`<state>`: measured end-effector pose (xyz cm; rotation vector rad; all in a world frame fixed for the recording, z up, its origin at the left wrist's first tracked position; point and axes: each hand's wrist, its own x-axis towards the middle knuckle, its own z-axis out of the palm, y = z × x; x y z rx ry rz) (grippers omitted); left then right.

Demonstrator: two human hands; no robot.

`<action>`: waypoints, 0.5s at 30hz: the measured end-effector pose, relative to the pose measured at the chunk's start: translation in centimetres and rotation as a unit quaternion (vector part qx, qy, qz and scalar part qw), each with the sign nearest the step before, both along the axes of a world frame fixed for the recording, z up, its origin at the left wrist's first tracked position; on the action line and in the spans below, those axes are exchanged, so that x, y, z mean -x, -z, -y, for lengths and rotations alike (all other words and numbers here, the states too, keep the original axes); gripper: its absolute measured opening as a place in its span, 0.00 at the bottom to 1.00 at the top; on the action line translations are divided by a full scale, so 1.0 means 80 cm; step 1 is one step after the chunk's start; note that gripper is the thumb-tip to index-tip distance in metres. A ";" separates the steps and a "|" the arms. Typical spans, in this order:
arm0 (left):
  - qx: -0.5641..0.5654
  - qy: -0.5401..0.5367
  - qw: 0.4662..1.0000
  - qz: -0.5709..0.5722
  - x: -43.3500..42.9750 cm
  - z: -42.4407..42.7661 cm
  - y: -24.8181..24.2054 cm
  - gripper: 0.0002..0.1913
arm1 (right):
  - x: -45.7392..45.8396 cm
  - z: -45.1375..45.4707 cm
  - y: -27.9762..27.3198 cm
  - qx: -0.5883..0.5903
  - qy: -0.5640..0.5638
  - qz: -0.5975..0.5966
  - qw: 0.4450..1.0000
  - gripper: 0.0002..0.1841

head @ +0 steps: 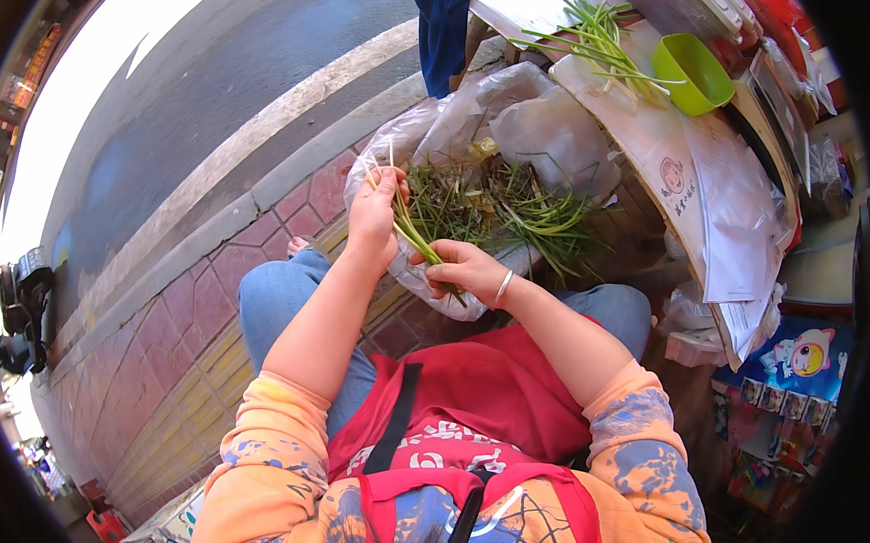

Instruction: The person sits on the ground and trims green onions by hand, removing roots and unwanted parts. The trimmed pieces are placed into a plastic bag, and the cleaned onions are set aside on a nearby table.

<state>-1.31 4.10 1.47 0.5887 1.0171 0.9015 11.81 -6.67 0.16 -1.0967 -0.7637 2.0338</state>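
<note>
A small bunch of green stalks with pale ends, perhaps garlic chives (408, 229), stretches between my two hands. My left hand (374, 209) grips it near the pale ends, which poke out past the fingers. Lower down, my right hand (465, 271) pinches the green part, and dark tips stick out below. Both hands are above a clear plastic bag (441, 126), spread wide on the paving between my knees. Inside the bag lies a heap of green leaves and brown trimmings (511, 202).
On the right, a worktop (644, 142) carries more green stalks (605, 42), a lime-green plastic bowl (695, 75) and paper sheets (734, 263). Blue cloth (442, 35) hangs at the top. A kerb (256, 205) and road run along the left, with a parked vehicle (22, 312) at the far edge.
</note>
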 end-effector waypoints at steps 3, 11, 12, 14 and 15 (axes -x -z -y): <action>0.092 -0.083 0.988 0.095 0.008 -0.006 -0.005 0.08 | -0.008 -0.003 -0.009 -0.002 0.001 -0.011 1.000 0.13; 0.046 -0.128 0.971 0.195 0.038 -0.031 -0.007 0.10 | -0.026 -0.009 -0.026 0.093 0.077 -0.090 0.989 0.14; 0.041 -0.137 0.971 0.191 0.038 -0.032 -0.006 0.10 | -0.029 -0.009 -0.025 0.093 0.080 -0.071 0.990 0.13; 0.035 -0.143 0.970 0.191 0.042 -0.034 -0.006 0.10 | -0.032 -0.009 -0.019 0.067 0.063 -0.002 0.996 0.12; 0.033 -0.148 0.968 0.198 0.043 -0.033 -0.008 0.10 | -0.032 -0.008 -0.014 0.043 0.050 0.021 0.998 0.12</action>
